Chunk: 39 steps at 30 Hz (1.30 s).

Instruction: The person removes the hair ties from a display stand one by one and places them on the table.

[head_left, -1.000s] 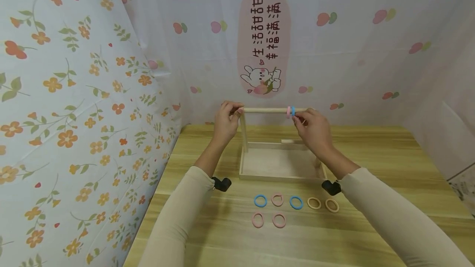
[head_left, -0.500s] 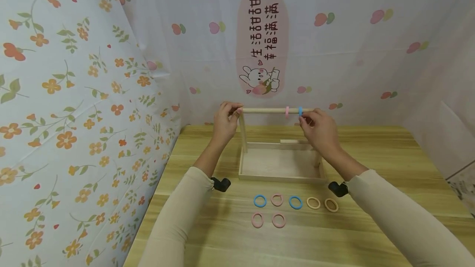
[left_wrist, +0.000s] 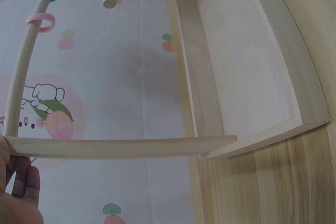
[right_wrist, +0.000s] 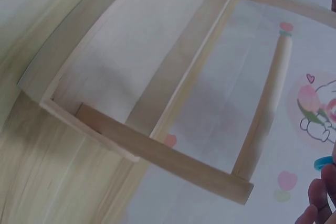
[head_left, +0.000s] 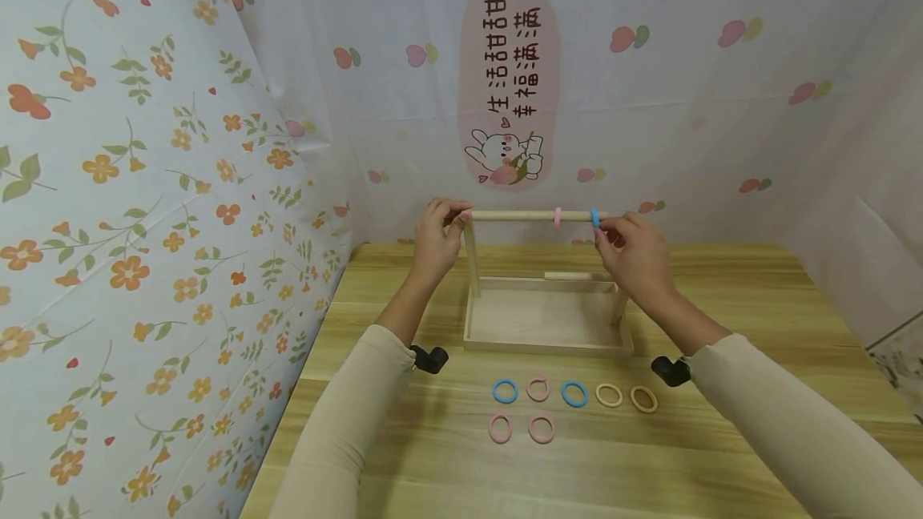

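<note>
My left hand (head_left: 438, 237) grips the left end of a wooden rod (head_left: 512, 215) where it meets the upright post (head_left: 473, 259) of a wooden stand. A pink ring (head_left: 558, 219) hangs around the rod, right of its middle. Farther right, my right hand (head_left: 640, 259) pinches a blue ring (head_left: 594, 218), which encircles the rod in the left wrist view. The right hand covers the rod's right end in the head view. A shorter dowel (right_wrist: 268, 106) sticks out from the stand's other post (right_wrist: 184, 169), lower than the held rod.
The stand's shallow tray (head_left: 548, 348) sits on the wood-grain table (head_left: 404, 455). In front of it lie loose rings: blue (head_left: 505, 391), pink (head_left: 501, 428) and natural wood (head_left: 644, 400). A patterned cloth (head_left: 671, 142) hangs behind, and another (head_left: 144, 263) at left.
My right hand has slid the blue ring rightward along the rod, away from the pink ring it sat against. The pink ring and my left hand have stayed nearly in place.
</note>
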Each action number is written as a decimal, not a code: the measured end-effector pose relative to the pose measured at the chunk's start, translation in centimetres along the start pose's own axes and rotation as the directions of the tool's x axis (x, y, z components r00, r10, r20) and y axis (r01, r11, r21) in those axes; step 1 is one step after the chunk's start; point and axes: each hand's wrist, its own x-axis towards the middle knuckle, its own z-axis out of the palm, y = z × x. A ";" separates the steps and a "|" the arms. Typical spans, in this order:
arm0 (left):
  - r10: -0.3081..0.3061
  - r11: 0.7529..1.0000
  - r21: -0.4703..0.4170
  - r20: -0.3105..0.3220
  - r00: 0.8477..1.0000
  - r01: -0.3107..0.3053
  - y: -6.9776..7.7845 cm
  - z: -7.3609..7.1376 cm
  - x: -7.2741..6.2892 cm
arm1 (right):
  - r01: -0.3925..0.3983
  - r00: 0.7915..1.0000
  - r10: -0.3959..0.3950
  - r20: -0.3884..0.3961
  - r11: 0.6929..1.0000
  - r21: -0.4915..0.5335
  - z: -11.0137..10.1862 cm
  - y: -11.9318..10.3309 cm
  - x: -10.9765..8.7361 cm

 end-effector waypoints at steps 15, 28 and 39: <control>-0.006 1.000 0.018 0.002 1.000 0.006 0.0 0.0 -0.1 | -0.018 1.000 0.018 0.006 0.999 -0.036 -1.0 2.6 -0.8; -0.012 1.000 0.007 0.005 1.000 0.012 -0.1 0.0 -0.1 | 0.082 0.996 -0.083 -0.015 0.996 -0.030 -1.5 4.3 -1.7; -0.005 1.000 0.007 0.001 1.000 0.005 -0.2 0.0 -0.1 | 0.245 0.969 -0.239 0.060 0.962 -0.118 -1.8 4.2 -3.4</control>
